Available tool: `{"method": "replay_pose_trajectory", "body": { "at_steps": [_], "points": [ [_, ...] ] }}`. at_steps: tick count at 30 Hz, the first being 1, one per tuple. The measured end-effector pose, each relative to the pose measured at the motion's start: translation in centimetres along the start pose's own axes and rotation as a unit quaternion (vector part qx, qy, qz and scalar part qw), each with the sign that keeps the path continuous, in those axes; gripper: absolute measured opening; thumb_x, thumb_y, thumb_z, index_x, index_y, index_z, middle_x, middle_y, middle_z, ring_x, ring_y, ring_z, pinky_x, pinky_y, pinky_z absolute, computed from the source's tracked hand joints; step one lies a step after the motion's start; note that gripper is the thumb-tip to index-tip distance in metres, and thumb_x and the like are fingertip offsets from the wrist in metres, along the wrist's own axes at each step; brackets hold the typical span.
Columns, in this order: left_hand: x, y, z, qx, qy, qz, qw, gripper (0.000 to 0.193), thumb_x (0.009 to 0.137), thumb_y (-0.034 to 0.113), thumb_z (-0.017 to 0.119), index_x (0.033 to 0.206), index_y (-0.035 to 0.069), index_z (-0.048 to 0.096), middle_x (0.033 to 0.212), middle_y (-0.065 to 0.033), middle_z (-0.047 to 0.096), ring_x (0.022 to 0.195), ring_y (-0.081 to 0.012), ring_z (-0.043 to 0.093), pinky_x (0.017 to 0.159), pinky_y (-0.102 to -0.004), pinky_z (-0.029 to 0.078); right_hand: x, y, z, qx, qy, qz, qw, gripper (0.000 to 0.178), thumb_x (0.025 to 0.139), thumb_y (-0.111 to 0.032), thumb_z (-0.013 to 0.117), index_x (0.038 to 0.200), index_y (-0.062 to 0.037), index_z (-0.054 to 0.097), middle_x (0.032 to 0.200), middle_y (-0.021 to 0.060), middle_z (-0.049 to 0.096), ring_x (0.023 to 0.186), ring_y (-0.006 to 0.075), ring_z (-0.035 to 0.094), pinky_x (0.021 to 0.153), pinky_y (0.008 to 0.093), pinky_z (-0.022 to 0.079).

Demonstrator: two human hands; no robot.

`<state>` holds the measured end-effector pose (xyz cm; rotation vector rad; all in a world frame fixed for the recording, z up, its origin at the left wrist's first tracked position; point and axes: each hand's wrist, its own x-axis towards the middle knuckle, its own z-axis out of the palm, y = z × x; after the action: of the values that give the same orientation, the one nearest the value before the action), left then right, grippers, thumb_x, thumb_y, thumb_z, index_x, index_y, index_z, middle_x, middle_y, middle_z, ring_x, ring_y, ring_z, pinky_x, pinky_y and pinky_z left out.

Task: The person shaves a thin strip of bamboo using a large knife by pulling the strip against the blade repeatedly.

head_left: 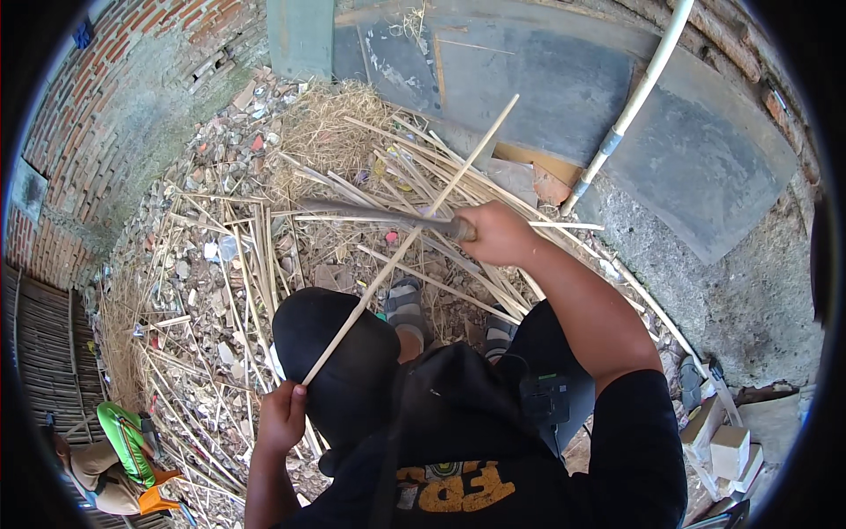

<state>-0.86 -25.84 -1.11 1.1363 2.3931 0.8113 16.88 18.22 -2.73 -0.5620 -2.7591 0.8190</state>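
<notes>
My left hand [282, 416] pinches the lower end of a long pale bamboo strip [363, 304]. The strip slants up and to the right across my dark-clad knee, its far end free. My right hand [499, 233] is wrapped round the handle of a machete [379, 211]. Its dark blade points left and crosses the strip in front of my feet; whether blade and strip touch, I cannot tell. Several more bamboo strips [264, 238] lie loose on the ground around them.
Rubble and straw [330, 132] cover the ground. A light pole [630, 110] leans against the grey panels [546, 84] at the far right. A brick wall [132, 106] rises on the left. At lower left is another person in green [126, 441]. Pale blocks [730, 451] lie at lower right.
</notes>
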Motion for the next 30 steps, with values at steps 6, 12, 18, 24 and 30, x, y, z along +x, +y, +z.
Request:
{"method": "replay_pose_trajectory", "body": {
  "at_steps": [6, 12, 18, 24, 30],
  "points": [
    [0.4, 0.1, 0.3, 0.009, -0.014, -0.015, 1.000, 0.038, 0.105, 0.027, 0.051, 0.080, 0.000, 0.057, 0.062, -0.0197, 0.058, 0.057, -0.0374, 0.060, 0.053, -0.0423, 0.043, -0.7, 1.3, -0.3, 0.003, 0.007, -0.005, 1.000, 0.025, 0.073, -0.018, 0.072, 0.095, -0.0091, 0.067, 0.080, 0.0186, 0.067, 0.079, 0.0408, 0.067, 0.071, 0.0487, 0.053],
    [-0.1, -0.1, 0.0, 0.010, -0.003, -0.007, 1.000, 0.035, 0.105, 0.026, 0.050, 0.080, 0.001, 0.057, 0.061, -0.0203, 0.057, 0.058, -0.0409, 0.059, 0.054, -0.0459, 0.043, -0.8, -0.7, -1.0, -0.050, 0.020, -0.017, 0.998, 0.023, 0.075, -0.019, 0.074, 0.093, -0.0060, 0.066, 0.076, 0.0197, 0.065, 0.078, 0.0411, 0.066, 0.069, 0.0483, 0.052],
    [-0.1, -0.1, 0.5, 0.020, -0.005, 0.000, 1.000, 0.042, 0.107, 0.028, 0.045, 0.078, -0.001, 0.055, 0.062, -0.0151, 0.055, 0.057, -0.0259, 0.056, 0.057, -0.0389, 0.042, -0.2, 3.2, -1.8, 0.046, 0.018, 0.090, 0.995, 0.018, 0.082, -0.016, 0.071, 0.097, -0.0050, 0.067, 0.082, 0.0194, 0.069, 0.074, 0.0314, 0.070, 0.071, 0.0434, 0.054],
    [-0.2, 0.1, 0.1, 0.008, -0.011, -0.010, 1.000, 0.040, 0.108, 0.028, 0.045, 0.085, -0.002, 0.059, 0.064, -0.0150, 0.057, 0.060, -0.0235, 0.058, 0.059, -0.0384, 0.043, -0.8, -0.6, -0.7, -0.037, -0.031, -0.020, 0.999, 0.023, 0.077, -0.019, 0.070, 0.096, -0.0076, 0.069, 0.083, 0.0192, 0.069, 0.081, 0.0370, 0.069, 0.074, 0.0468, 0.054],
    [-0.2, 0.5, 0.5, 0.039, 0.023, 0.020, 0.999, 0.036, 0.105, 0.025, 0.052, 0.079, 0.001, 0.056, 0.061, -0.0203, 0.057, 0.056, -0.0395, 0.059, 0.052, -0.0446, 0.042, -0.3, 2.1, -1.6, -0.006, 0.003, 0.077, 0.997, 0.026, 0.077, -0.019, 0.067, 0.101, -0.0093, 0.069, 0.085, 0.0188, 0.069, 0.084, 0.0384, 0.068, 0.075, 0.0479, 0.054]
  ]
}}
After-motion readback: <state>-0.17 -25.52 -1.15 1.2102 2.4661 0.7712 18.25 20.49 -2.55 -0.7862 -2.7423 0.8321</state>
